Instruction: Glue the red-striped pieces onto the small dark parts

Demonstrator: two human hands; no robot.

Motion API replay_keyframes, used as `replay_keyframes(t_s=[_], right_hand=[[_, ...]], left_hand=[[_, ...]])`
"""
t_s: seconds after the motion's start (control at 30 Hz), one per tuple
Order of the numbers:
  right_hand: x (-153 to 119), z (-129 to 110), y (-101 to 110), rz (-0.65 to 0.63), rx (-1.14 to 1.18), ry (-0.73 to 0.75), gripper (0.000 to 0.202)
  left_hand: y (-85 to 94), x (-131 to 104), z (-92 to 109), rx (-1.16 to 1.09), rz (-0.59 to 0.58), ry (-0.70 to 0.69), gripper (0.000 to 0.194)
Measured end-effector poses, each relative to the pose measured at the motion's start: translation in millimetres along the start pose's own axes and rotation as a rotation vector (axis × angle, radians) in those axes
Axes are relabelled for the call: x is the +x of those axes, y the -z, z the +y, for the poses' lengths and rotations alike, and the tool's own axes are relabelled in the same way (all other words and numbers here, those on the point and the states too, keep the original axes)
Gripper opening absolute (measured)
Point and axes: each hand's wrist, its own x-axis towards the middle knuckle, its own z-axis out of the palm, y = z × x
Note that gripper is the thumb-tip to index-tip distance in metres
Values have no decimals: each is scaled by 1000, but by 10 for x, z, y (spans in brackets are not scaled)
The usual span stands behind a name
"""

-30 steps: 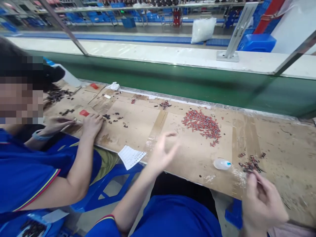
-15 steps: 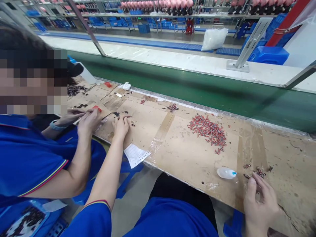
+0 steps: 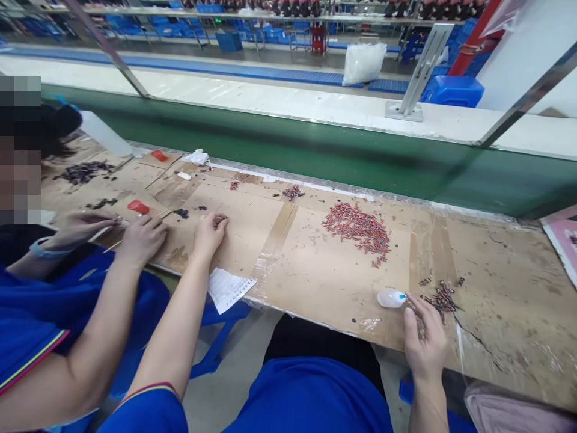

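My left hand (image 3: 211, 233) rests over the cardboard-covered table with its fingers curled in. Whatever lies between its fingertips is too small to make out. Small dark pieces (image 3: 181, 213) lie just left of it. My right hand (image 3: 425, 334) has its fingers apart. Its fingertips are close to the blue tip of a small white squeeze bottle (image 3: 390, 298) lying on its side; whether they touch it I cannot tell. Beside that hand is a small heap of dark and reddish parts (image 3: 442, 297). A larger pile of small red-and-dark parts (image 3: 358, 228) spreads farther back.
A co-worker's hands (image 3: 139, 237) work at the left, near a red cap-like piece (image 3: 137, 207). A printed paper slip (image 3: 229, 288) hangs over the front edge. Behind the table runs a green belt (image 3: 270, 141) with metal posts. A folded cloth (image 3: 509, 409) is at lower right.
The view has shifted right. My left hand has drawn away from the dark pieces, its fingers curled. My right hand has moved from the small heap toward the bottle's tip.
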Motion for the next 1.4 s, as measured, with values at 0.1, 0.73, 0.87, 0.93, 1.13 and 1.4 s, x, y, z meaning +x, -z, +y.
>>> replay_keyframes(t_s=[0.1, 0.73, 0.87, 0.93, 1.13, 1.4], right_hand=[[-12, -60, -14, -43, 14, 23, 25], [-369, -614, -155, -93, 11, 97, 5], [-381, -629, -168, 21, -25, 32, 12], [-334, -580, -138, 128, -59, -21, 14], [-160, -420, -71, 191, -70, -114, 19], [-58, -306, -104, 117, 19, -236, 30]], left_hand=[[-102, -150, 76, -30, 1, 4, 5], [-982, -1813, 1176, -324, -536, -432, 20], [-877, -2095, 1281, -198, -485, -682, 14], [-791, -2193, 1267, -142, -515, -794, 13], [-825, -2445, 1209, -110, -705, -954, 14], [-350, -1172, 742, 59, -243, -499, 18]])
